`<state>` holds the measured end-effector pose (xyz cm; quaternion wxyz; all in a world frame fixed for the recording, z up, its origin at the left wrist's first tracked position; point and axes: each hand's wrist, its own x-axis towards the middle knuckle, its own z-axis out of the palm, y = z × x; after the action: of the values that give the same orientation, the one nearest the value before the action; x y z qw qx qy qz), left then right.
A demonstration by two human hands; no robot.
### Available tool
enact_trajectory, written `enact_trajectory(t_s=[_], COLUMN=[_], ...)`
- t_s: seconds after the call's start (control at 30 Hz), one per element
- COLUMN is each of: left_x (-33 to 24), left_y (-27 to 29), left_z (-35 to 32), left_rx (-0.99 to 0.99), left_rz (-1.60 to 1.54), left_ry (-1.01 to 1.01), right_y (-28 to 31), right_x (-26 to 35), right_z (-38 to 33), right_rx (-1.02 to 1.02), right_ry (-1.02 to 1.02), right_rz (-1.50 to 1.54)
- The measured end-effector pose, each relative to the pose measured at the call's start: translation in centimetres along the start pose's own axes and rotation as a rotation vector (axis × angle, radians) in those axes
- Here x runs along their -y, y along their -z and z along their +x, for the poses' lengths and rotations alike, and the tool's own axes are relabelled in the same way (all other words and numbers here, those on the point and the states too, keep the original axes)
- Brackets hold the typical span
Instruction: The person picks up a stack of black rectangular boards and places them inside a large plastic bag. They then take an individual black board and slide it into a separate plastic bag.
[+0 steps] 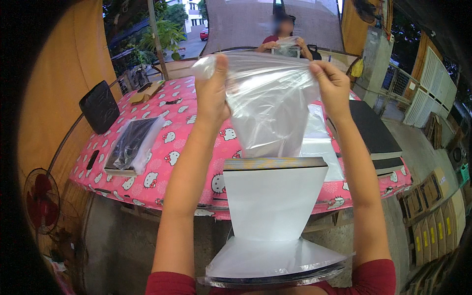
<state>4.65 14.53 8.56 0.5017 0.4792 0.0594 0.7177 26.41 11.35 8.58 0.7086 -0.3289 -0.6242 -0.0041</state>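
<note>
Both hands, left hand [212, 93] and right hand [333, 88], pinch the mouth of a clear plastic bag [270, 108], raised above an upright white board [273, 196]. Thin film may slip or tear if pulled unevenly.

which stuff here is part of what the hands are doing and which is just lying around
In hand: clear plastic bag, stretched open by left hand and right hand; white board upright beneath it.

Lying about: bagged dark item, black pad, dark stack, floor fan.
</note>
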Motion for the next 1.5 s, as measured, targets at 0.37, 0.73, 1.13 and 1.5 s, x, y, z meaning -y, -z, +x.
enact_trajectory(t_s=[0.37,0.73,1.13,1.5], left_x=[-0.7,-2.6,-5.1,-9.2], left_y=[1.0,1.5,1.6,6.6], left_z=[1.2,0.4,-1.0,-1.1], left_rx=[0.026,0.047,0.385,0.675], left_rz=[0.194,-0.067,0.18,-0.305], left_ry=[-0.138,0.095,0.2,0.368], right_y=[0.9,3.0,-2.3,0.2], right_x=[0.0,0.9,5.1,5.9], right_z=[0.3,0.5,-1.1,-4.7], right_rx=[0.121,0.003,0.344,1.167], right_ry=[0.088,-0.09,0.044,0.057], right_rz=[-0.22,0.011,0.326,0.198])
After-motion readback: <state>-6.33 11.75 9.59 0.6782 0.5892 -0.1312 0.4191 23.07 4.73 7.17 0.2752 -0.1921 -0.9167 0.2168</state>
